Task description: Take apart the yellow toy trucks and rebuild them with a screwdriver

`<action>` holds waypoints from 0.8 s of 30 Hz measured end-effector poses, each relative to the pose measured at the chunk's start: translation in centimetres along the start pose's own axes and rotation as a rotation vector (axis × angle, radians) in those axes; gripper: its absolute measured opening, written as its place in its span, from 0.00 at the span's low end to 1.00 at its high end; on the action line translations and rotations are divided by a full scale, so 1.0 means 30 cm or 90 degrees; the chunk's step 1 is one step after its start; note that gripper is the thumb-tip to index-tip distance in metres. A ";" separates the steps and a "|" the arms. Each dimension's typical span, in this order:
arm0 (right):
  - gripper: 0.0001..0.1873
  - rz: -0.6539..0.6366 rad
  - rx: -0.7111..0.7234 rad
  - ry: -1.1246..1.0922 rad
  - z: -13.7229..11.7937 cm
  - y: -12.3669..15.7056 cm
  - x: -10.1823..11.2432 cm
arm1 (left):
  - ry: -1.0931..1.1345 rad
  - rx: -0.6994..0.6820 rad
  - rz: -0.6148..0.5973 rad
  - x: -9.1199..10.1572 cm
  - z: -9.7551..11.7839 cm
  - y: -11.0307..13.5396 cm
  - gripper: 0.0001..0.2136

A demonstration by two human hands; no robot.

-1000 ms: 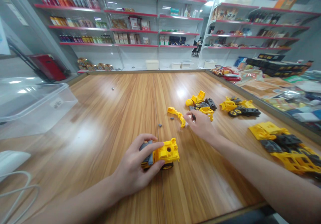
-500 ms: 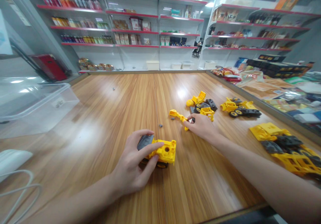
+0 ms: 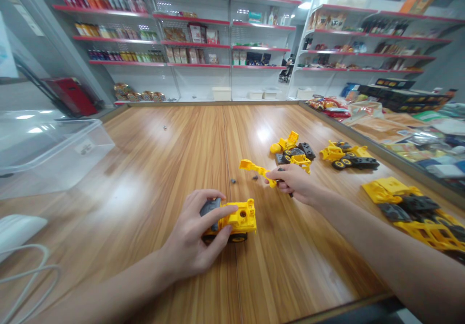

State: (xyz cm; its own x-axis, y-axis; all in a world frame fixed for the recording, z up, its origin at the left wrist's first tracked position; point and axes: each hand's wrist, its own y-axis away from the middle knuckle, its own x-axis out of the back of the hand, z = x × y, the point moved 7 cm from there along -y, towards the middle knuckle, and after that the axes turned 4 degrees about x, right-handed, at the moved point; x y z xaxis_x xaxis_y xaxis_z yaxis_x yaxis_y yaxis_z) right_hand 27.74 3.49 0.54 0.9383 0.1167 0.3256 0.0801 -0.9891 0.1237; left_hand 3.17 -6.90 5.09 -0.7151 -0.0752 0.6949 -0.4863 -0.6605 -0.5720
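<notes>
My left hand (image 3: 201, 229) is closed around a yellow toy truck (image 3: 244, 217) with black wheels and a grey front part, standing on the wooden table. A round dark hole shows in the truck's top. Further right, my right hand (image 3: 296, 182) pinches a yellow toy excavator arm (image 3: 257, 170), its scoop end pointing left. Something thin and dark also sticks out at these fingers; its kind is unclear. Two small grey pieces lie on the wood, one left of the arm (image 3: 233, 181) and another just beneath it (image 3: 255, 177).
Behind my right hand are yellow and black toy vehicle parts (image 3: 290, 149). More toy vehicles (image 3: 348, 155) and yellow pieces (image 3: 410, 208) lie to the right. A clear plastic bin (image 3: 54, 154) stands left, near a white device with a cable (image 3: 22, 232). Stocked shelves (image 3: 196, 43) line the back.
My right hand has lifted the excavator arm slightly and shifted it a little left, uncovering more of a small grey piece. The left hand keeps its hold on the truck, almost unmoved.
</notes>
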 end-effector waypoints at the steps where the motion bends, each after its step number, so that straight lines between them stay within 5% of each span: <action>1: 0.16 -0.026 0.007 -0.038 -0.015 0.011 -0.021 | 0.012 -0.002 -0.006 -0.003 -0.001 0.000 0.18; 7: 0.17 -0.166 0.064 -0.373 -0.135 0.101 -0.140 | 0.041 -0.018 -0.030 -0.017 -0.005 0.006 0.21; 10: 0.16 -0.195 0.105 -0.413 -0.175 0.138 -0.170 | 0.048 -0.017 -0.034 -0.022 -0.007 0.009 0.22; 24: 0.15 -0.121 0.324 -0.050 -0.234 0.193 -0.162 | 0.089 -0.002 -0.053 -0.033 -0.008 0.007 0.21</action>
State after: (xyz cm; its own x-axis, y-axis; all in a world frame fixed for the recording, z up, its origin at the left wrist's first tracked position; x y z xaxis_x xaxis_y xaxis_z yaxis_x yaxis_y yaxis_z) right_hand 21.28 -2.16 6.27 0.9123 0.3093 0.2685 0.3846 -0.8723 -0.3020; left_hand 3.64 -6.78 4.17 -0.7352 0.0836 0.6727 -0.5476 -0.6581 -0.5167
